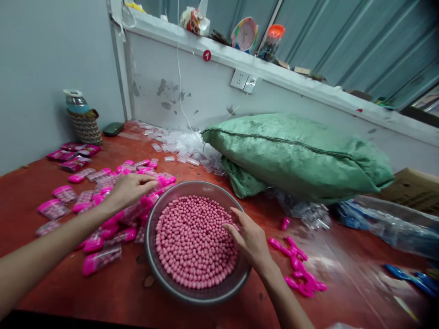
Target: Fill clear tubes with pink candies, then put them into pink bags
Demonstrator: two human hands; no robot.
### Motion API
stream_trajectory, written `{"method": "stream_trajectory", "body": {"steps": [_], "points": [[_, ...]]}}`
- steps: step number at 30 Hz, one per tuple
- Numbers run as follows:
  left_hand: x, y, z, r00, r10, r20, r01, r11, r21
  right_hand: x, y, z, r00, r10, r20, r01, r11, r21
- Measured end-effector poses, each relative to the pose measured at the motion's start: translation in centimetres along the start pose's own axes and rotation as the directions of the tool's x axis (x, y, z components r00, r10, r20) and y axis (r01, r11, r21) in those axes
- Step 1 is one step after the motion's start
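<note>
A grey metal bowl (199, 299) full of pink beads (195, 237) stands on the red table. Over its right edge is my right hand (249, 235), thumb and fingers apart, with nothing visible between them. My left hand (132, 189) is left of the bowl, above a heap of small clear containers with pink caps (99, 258). Its fingers are pinched together beside a pink piece (163, 181); whether they hold anything is hidden. Several bright pink caps (302, 274) lie in a cluster to the right of the bowl.
A large green sack (295, 155) lies behind the bowl, with clear plastic pieces (181, 144) to its left. A bottle in a woven cover (84, 121) stands at the back left. Blue-handled scissors (409, 278) and a cardboard box (414, 189) are at the right.
</note>
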State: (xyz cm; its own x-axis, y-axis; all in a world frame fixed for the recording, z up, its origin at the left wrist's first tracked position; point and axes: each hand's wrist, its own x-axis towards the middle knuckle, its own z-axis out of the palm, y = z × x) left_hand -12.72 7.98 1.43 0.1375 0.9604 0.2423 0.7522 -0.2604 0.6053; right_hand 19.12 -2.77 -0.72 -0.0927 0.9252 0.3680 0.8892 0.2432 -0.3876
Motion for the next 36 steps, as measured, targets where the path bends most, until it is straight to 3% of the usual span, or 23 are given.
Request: {"method": "stream_trajectory", "body": {"steps": [3, 6, 8, 10, 12, 14, 17, 19, 23, 28, 32, 36], "points": [[2.5, -1.4, 0.4, 0.995, 0.096, -0.031, -0.087, 0.972, 0.218, -0.1, 1.0, 0.4, 0.999, 0.034, 0.001, -0.034, 0.995, 0.090], [6.3, 0.7, 3.2, 0.953, 0.290, 0.090, -0.304, 0.926, 0.226, -0.2, 1.1, 0.8, 0.999, 0.049, 0.005, -0.049, 0.988, 0.149], [9.5, 3.1, 6.0, 0.884, 0.388, 0.261, -0.438, 0.883, 0.169, -0.3, 1.1, 0.9, 0.999, 0.042, 0.015, -0.044, 0.990, 0.137], [12.7, 5.1, 9.3, 0.783, 0.432, 0.448, -0.531, 0.839, 0.118, -0.5, 1.2, 0.9, 1.000, 0.010, 0.017, -0.011, 0.994, 0.111], [15.4, 6.4, 12.7, 0.692, 0.384, 0.612, -0.538, 0.839, 0.083, -0.5, 1.4, 0.9, 1.000, -0.029, -0.008, 0.030, 0.995, 0.097], [17.3, 7.0, 15.9, 0.635, 0.340, 0.693, -0.526, 0.848, 0.065, -0.5, 1.6, 0.8, 0.998, -0.056, -0.035, 0.059, 0.994, 0.094], [18.4, 7.0, 19.4, 0.605, 0.329, 0.725, -0.509, 0.860, 0.034, -0.3, 1.8, 0.8, 0.997, -0.070, -0.031, 0.072, 0.993, 0.098], [18.5, 6.8, 20.6, 0.608, 0.341, 0.717, -0.492, 0.871, 0.003, -0.2, 1.9, 0.8, 0.997, -0.069, -0.022, 0.071, 0.991, 0.112], [18.4, 6.4, 20.0, 0.657, 0.365, 0.660, -0.423, 0.903, -0.077, -0.3, 2.0, 0.8, 0.998, -0.056, -0.020, 0.058, 0.988, 0.142], [17.0, 7.4, 15.5, 0.743, 0.432, 0.512, -0.344, 0.902, -0.263, -0.4, 1.6, 0.7, 1.000, 0.030, -0.002, -0.029, 0.978, 0.207], [13.0, 10.3, 10.8, 0.787, 0.536, 0.305, -0.350, 0.796, -0.494, 0.3, 1.1, 0.4, 0.986, 0.165, -0.013, -0.149, 0.917, 0.370], [7.2, 13.4, 7.6, 0.744, 0.581, 0.329, -0.357, 0.762, -0.540, 1.7, 0.1, -0.6, 0.969, 0.217, -0.116, -0.129, 0.848, 0.515]]}}
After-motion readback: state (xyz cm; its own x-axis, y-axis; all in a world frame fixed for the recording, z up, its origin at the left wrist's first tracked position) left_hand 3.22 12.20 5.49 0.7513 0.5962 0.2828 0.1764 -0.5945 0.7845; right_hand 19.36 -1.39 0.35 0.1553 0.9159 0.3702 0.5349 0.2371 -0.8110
